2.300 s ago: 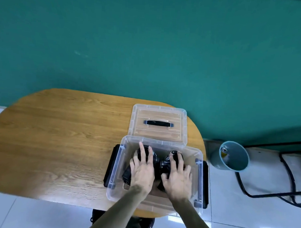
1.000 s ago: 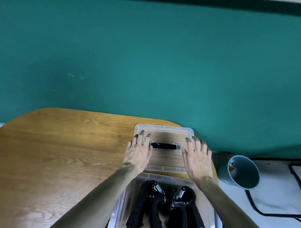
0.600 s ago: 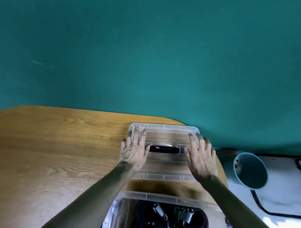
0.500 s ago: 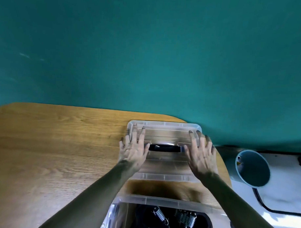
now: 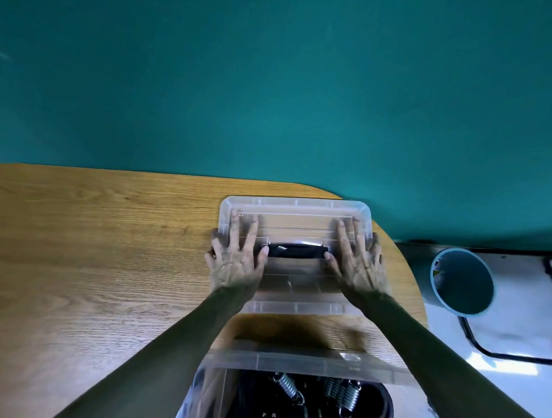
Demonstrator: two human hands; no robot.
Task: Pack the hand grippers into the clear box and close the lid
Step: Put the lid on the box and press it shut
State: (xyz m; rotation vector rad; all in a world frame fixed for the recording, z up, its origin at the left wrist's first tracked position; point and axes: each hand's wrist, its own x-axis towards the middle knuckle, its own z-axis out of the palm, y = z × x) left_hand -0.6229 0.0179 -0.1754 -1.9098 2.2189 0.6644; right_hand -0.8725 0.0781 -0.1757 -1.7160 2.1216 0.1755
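The clear lid (image 5: 296, 208) with a black handle (image 5: 295, 251) is at the far right of the wooden table (image 5: 95, 249), and a dark shadow lies under its near edge. My left hand (image 5: 235, 265) lies over its left end and my right hand (image 5: 358, 269) over its right end, fingers spread on top and outer fingers curled round the side edges. The clear box (image 5: 294, 362) stands uncovered at the bottom of the view. Inside it lie black hand grippers (image 5: 368, 402) with metal springs, partly cut off by the frame.
A teal wall rises just behind the table. To the right, on the white floor, stand a blue-grey bin (image 5: 463, 284) and a black cable loop (image 5: 482, 352). The table's rounded right edge runs close beside the lid.
My hands left the grippers in the box and reached forward onto the lid. In the last half second the fingers settled over its two ends and the view tilted up.
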